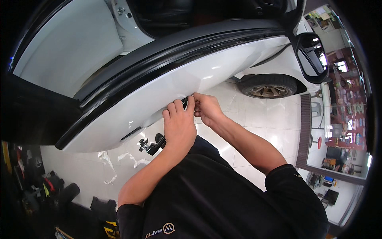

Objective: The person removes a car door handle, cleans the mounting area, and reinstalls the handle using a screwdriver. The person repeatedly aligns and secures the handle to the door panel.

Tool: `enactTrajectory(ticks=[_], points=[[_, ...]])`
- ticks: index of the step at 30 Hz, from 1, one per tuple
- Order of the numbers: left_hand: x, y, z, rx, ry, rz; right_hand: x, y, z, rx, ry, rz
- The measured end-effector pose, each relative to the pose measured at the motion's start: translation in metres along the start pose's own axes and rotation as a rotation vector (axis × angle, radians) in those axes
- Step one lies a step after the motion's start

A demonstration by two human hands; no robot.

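Note:
The white car door [167, 85] stands open in front of me. My left hand [179, 125] lies against its outer skin, fingers bent and slightly apart over a small black part [185, 102] of the door. Right beside it, my right hand [207, 109] has thumb and fingertips pinched together at the same spot, touching or almost touching the left fingers. What the right fingertips pinch is hidden. A dark slot [133, 132] shows in the door to the left of my hands. Below it, a black clamp-like piece [149, 146] with shiny knobs appears near my left wrist.
Crumpled white strips [106, 165] lie on the tiled floor [254, 119]. A side mirror [311, 57] and wheel [268, 86] are at the far right. Dark bags and tools [51, 189] fill the lower left. Glass partitions with shelves [338, 119] line the right side.

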State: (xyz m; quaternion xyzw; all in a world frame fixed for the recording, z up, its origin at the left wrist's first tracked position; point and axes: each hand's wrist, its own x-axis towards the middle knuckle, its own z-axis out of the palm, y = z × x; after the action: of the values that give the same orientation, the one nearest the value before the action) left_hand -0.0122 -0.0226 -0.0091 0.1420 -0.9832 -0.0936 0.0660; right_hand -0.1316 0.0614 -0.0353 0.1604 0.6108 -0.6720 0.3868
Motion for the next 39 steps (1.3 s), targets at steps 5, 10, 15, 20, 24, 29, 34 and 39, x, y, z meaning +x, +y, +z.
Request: enactTrajectory(ticks=[5, 10, 15, 20, 24, 29, 34, 39], points=[[0.004, 0.014, 0.002, 0.016, -0.009, -0.090, -0.007, 0.002, -0.001, 0.021, -0.035, -0.052], [0.000, 0.018, 0.003, 0.023, 0.038, -0.158, 0.000, 0.011, -0.009, 0.069, -0.150, -0.044], [0.001, 0.019, -0.005, 0.016, -0.027, -0.145, 0.006, 0.015, -0.016, 0.120, -0.225, 0.017], [0.009, 0.025, -0.009, -0.036, -0.082, -0.172, 0.004, 0.012, -0.016, 0.244, -0.245, 0.079], [0.012, 0.027, -0.009, -0.028, -0.065, -0.189, -0.002, 0.007, -0.024, 0.255, -0.287, 0.110], [0.009, 0.021, -0.009, -0.090, -0.061, -0.174, -0.002, 0.007, -0.028, 0.236, -0.338, 0.114], [0.003, 0.009, -0.012, -0.214, -0.093, -0.143, 0.000, 0.006, -0.021, 0.147, -0.352, 0.072], [0.000, -0.001, -0.012, -0.236, -0.074, -0.048, -0.005, 0.000, -0.017, 0.024, -0.291, 0.083]])
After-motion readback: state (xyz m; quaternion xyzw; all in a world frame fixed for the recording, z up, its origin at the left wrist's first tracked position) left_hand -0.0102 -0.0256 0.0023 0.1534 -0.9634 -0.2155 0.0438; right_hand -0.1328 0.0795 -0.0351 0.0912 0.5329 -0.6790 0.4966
